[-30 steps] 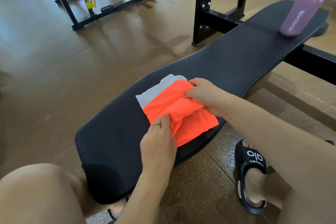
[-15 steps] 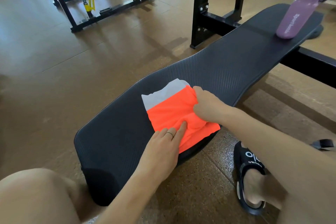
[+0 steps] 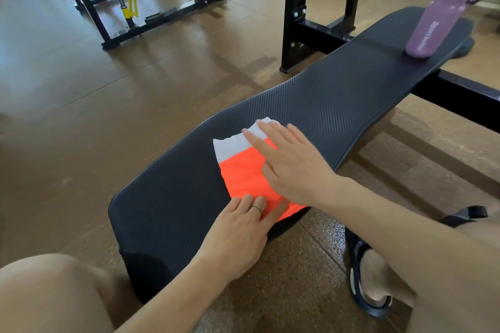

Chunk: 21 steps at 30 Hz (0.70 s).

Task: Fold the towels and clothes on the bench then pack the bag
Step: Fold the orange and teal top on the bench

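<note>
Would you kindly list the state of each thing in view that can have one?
orange garment: folded, flat on the bench, white band showing at its far end.
left hand: fingers straight, pressing the garment's near edge.
right hand: fingers spread flat over the garment.
bench: flat, bearing the garment and bottle.
water bottle: upright, capped.

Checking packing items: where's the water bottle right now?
In the head view the purple water bottle stands at the far end of the black bench, upper right of the frame, well apart from the orange garment under both hands.
</note>
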Each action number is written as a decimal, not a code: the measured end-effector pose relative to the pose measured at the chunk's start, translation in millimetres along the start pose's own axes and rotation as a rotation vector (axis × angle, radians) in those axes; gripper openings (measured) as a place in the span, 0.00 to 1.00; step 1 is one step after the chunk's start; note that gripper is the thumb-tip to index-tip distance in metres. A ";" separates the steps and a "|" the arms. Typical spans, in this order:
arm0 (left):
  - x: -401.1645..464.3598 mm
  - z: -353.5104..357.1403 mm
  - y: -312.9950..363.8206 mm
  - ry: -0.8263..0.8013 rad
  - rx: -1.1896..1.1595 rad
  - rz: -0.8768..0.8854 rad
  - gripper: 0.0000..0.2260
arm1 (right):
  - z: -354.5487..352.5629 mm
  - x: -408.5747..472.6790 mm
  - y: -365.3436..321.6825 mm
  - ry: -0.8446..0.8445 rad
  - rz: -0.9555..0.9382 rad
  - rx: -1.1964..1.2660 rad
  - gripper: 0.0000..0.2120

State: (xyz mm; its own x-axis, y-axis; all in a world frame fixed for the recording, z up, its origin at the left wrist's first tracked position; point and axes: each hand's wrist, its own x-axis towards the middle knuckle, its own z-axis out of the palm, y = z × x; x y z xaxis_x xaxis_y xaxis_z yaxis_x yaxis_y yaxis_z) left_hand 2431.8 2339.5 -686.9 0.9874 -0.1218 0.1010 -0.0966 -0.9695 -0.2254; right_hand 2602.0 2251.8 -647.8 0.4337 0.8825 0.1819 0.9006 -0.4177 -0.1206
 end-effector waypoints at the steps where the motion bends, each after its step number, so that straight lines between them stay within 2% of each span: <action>1: -0.8 -0.1 0.4 -0.008 0.019 0.001 0.29 | 5.0 0.0 0.0 -0.043 -0.028 0.025 0.31; 4: -7.6 -4.0 2.6 -0.058 0.003 0.061 0.28 | 32.0 -6.9 9.5 -0.251 0.090 0.034 0.35; 6: -13.9 -14.4 -3.6 -0.090 -0.063 0.124 0.24 | 41.9 -9.9 14.7 -0.246 0.127 0.045 0.35; 8: -15.0 -23.6 -18.6 -0.053 -0.169 0.124 0.20 | 42.7 -10.6 14.9 -0.226 0.125 0.056 0.34; 10: -6.1 -28.4 -31.2 0.057 -0.396 -0.097 0.19 | 40.9 -10.5 14.6 -0.217 0.128 0.076 0.35; 12: 11.1 -27.9 -37.9 0.108 -0.664 -0.532 0.23 | 41.4 -8.2 13.1 -0.215 0.146 0.112 0.36; 14: 33.2 -21.5 -37.6 0.008 -0.892 -0.974 0.30 | 43.1 -3.9 14.2 -0.205 0.208 0.187 0.37; 15: 43.0 -18.1 -35.9 -0.044 -0.949 -1.092 0.33 | 43.4 -2.4 15.8 -0.197 0.261 0.237 0.37; 18: 61.1 -12.6 -29.8 -0.011 -1.153 -1.222 0.32 | 43.4 -0.3 21.8 -0.199 0.424 0.363 0.33; 21: 64.2 -10.2 -26.2 0.047 -1.489 -1.372 0.28 | 38.3 -2.7 19.8 -0.204 0.442 0.408 0.32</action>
State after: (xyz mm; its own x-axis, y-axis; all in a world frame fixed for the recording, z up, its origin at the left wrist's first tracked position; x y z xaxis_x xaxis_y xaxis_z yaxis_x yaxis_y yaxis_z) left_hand 2496.5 2354.9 -664.6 0.4830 0.7206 -0.4974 0.5332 0.2086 0.8199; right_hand 2617.5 2249.4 -688.1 0.7107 0.6861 -0.1553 0.5363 -0.6714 -0.5115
